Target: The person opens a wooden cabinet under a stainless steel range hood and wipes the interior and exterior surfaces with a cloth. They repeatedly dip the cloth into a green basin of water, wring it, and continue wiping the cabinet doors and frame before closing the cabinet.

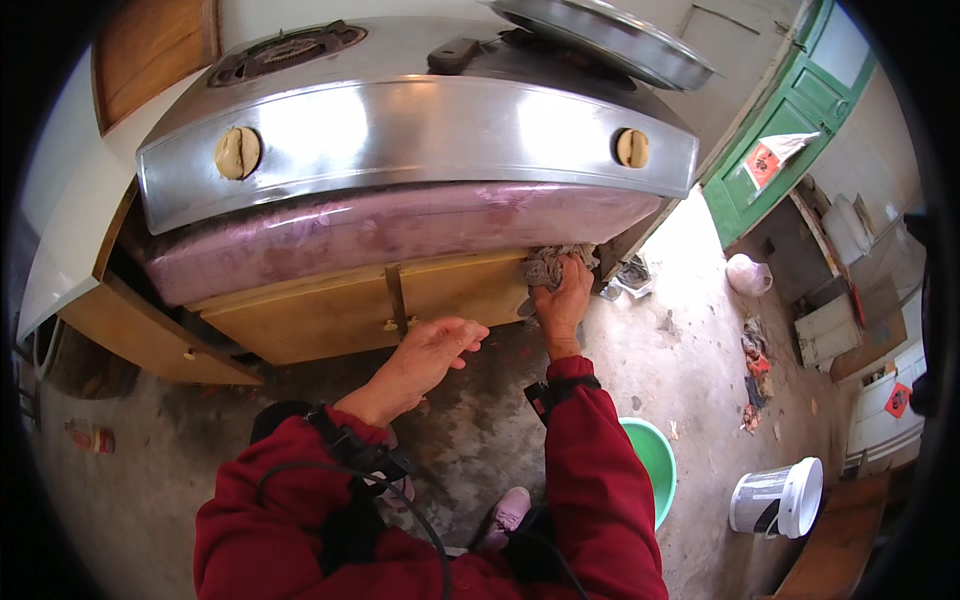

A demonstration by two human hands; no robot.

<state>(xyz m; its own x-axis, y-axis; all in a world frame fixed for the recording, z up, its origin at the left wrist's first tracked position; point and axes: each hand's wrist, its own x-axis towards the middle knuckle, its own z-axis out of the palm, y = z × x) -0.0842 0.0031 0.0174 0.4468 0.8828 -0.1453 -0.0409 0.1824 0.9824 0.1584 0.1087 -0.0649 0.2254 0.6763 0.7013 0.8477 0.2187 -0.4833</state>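
My right hand (pixel 564 298) grips a crumpled grey-brown cloth (pixel 553 268) against the right end of a yellow wooden cabinet (pixel 465 289). My left hand (pixel 435 352) holds nothing; its fingers are slightly bent and apart, in front of the cabinet's small round knobs (pixel 390 325). Above the doors, a shiny pink patterned cover (pixel 405 217) hangs over the cabinet's upper edge. On top rests a stainless steel gas stove (pixel 442 127) with two cream knobs (pixel 238 153). Part of the cloth is hidden behind my right fingers.
A green basin (pixel 654 465) stands on the floor beside my right arm, partly hidden by the sleeve. Farther right are a white bucket (pixel 776 499), a plastic bag (pixel 748 275) and crumpled rags (pixel 756 367). A metal pan (pixel 607 37) sits on the stove. The floor (pixel 465 420) looks wet near my shoes.
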